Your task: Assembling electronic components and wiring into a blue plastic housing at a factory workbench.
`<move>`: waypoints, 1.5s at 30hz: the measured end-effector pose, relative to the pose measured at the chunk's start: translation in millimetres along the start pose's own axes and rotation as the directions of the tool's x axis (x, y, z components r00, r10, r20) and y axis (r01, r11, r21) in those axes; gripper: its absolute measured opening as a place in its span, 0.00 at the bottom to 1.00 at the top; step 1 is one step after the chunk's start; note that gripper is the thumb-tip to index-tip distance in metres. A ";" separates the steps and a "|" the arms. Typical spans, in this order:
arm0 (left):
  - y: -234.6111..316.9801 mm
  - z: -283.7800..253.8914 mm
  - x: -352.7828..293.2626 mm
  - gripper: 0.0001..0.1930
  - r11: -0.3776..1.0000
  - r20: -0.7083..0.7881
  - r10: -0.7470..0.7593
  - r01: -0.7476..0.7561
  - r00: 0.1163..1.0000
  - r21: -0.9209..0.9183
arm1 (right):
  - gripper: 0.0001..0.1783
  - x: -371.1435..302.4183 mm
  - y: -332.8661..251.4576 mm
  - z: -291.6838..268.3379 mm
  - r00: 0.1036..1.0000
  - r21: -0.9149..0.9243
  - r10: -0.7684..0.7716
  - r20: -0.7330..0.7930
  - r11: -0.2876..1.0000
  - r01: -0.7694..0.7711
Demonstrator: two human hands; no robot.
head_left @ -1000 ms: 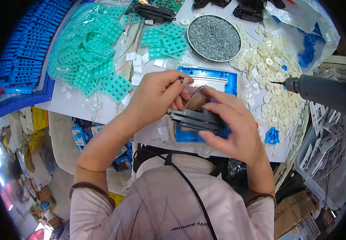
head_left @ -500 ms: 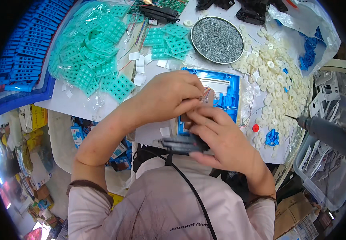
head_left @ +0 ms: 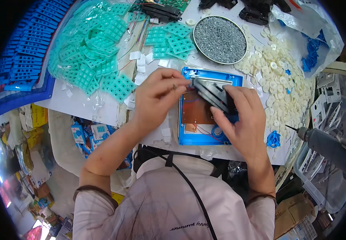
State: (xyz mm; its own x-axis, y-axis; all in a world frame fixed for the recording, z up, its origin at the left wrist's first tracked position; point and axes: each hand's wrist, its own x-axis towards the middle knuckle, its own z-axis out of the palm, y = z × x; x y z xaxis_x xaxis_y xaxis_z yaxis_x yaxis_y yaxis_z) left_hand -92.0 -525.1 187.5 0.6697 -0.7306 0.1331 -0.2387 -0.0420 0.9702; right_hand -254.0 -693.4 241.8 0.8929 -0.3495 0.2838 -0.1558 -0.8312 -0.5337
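Observation:
An open blue plastic case (head_left: 182,120) lies on the table before me, with a brown circuit board (head_left: 197,110) and thin red wires inside. My right hand (head_left: 247,120) grips a black plastic mechanism (head_left: 212,95), held tilted over the case's upper part. That hand hides the case's right side. At the case's upper left edge, my left hand (head_left: 159,94) has thumb and fingers pinched together. What sits in that pinch is too small to make out.
Green rubber keypads (head_left: 89,52) lie heaped at left, beside stacked blue parts (head_left: 31,48). A round dish of screws (head_left: 220,40) stands beyond the case. White discs (head_left: 277,84) spread at right, near a blue ring part (head_left: 273,139). A power screwdriver (head_left: 329,142) juts in at far right.
My right hand has brought the black mechanism up from the near edge to over the case. My left hand has drawn back left, uncovering the brown board.

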 end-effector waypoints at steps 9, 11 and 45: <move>8.3 -4.9 26.2 0.13 0.909 0.122 -0.338 0.357 0.933 -0.214 | 0.27 -2.2 -2.4 -4.6 0.996 -0.058 -0.048 0.074 0.997 0.052; 9.4 -2.2 31.9 0.14 0.895 0.126 -0.319 0.343 0.939 -0.286 | 0.27 -1.7 -2.3 -4.5 0.994 -0.051 -0.073 0.080 0.996 0.078; 42.3 -26.3 37.5 0.12 0.912 0.459 0.176 -0.320 0.871 0.256 | 0.29 4.7 8.3 0.0 0.987 0.095 -0.120 0.107 0.989 0.110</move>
State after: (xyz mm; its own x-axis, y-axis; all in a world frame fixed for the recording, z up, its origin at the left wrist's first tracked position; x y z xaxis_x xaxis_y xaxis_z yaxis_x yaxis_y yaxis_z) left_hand -58.5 -536.3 238.8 0.2178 -0.9565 0.1940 -0.6120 0.0210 0.7906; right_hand -251.1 -702.0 238.7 0.9453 -0.1989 0.2586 -0.0157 -0.8195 -0.5728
